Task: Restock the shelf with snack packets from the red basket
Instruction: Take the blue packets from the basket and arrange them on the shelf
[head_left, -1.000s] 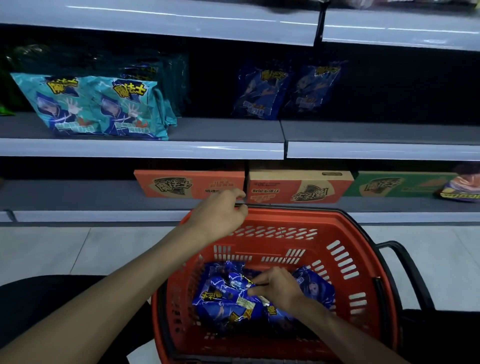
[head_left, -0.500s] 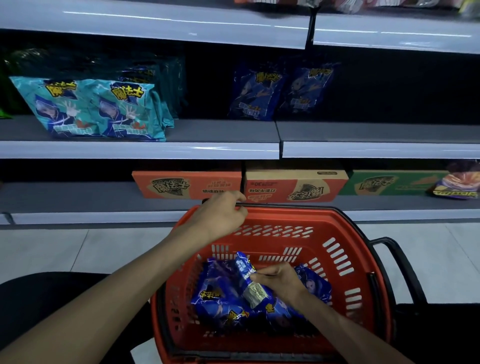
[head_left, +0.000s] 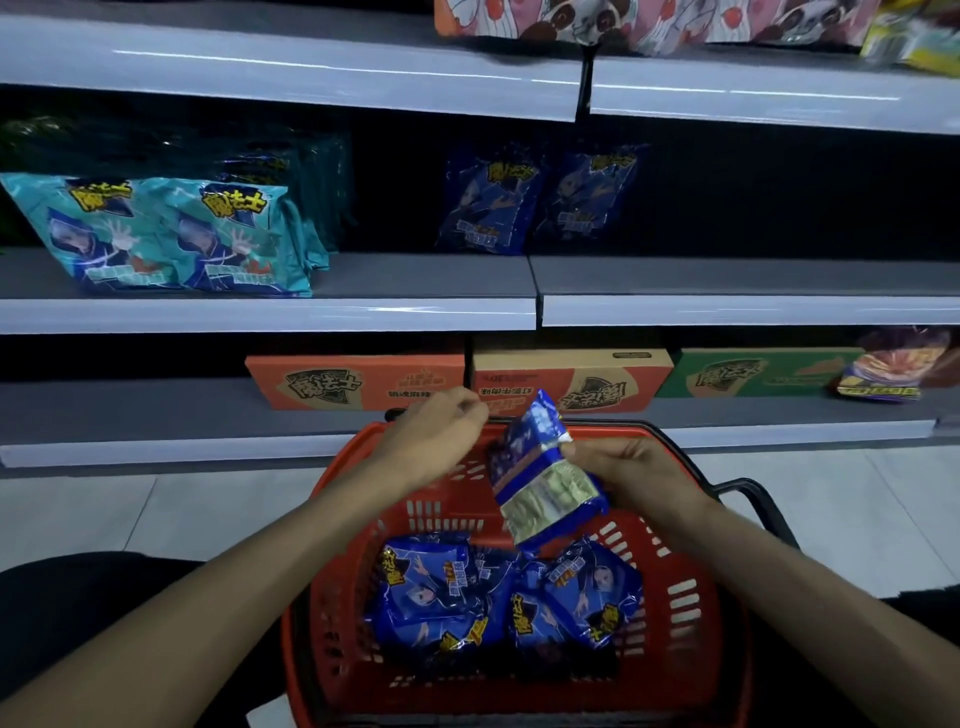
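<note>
Risks, judged from the present state:
- The right hand (head_left: 639, 475) pinches the blue snack packet (head_left: 545, 483) at one edge only, and the packet hangs tilted with its silver seam side toward the camera. The foil looks slick, so a quick lift toward the shelf could pull it out of the pinch. It would then drop back into the red basket (head_left: 691, 597) or onto the floor beyond the basket.
- The packet is face-away. If shelved as held, it would show its back, unlike the two matching blue packets (head_left: 491, 202) standing above and beyond the basket.
- The left hand (head_left: 431, 441) steadies the basket. If it lets go during the reach, the basket may tip.

Positions, all relative to the basket:
- Held packet: above the far half, clear of the load, and just right of the left hand without touching it.
- Left hand: at the far rim, fingers curled round the black handle (head_left: 393, 415).
- Right hand: over the far right part, clamped on the packet's right edge.
- Remaining packets (head_left: 431, 592): heaped on the basket floor, below both hands.
- Target shelf (head_left: 727, 275): above and beyond the far rim.
</note>
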